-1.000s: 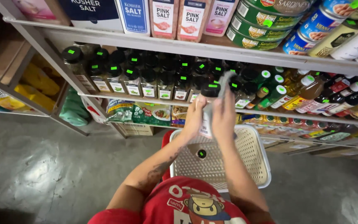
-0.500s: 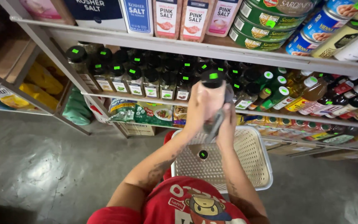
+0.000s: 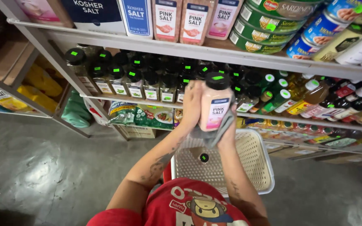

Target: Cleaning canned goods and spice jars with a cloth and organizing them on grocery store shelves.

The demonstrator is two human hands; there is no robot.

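Hands first: the left hand (image 3: 192, 104) wraps the side of a pink salt jar (image 3: 214, 104) with a black lid, held upright in front of the middle shelf's front edge. The right hand (image 3: 228, 127) grips the jar from below through a grey cloth (image 3: 214, 132). Beneath them sits a cream perforated basket (image 3: 252, 163) holding one small black-capped bottle (image 3: 204, 157). Behind, rows of black-lidded spice jars (image 3: 147, 81) fill the middle shelf (image 3: 105, 99).
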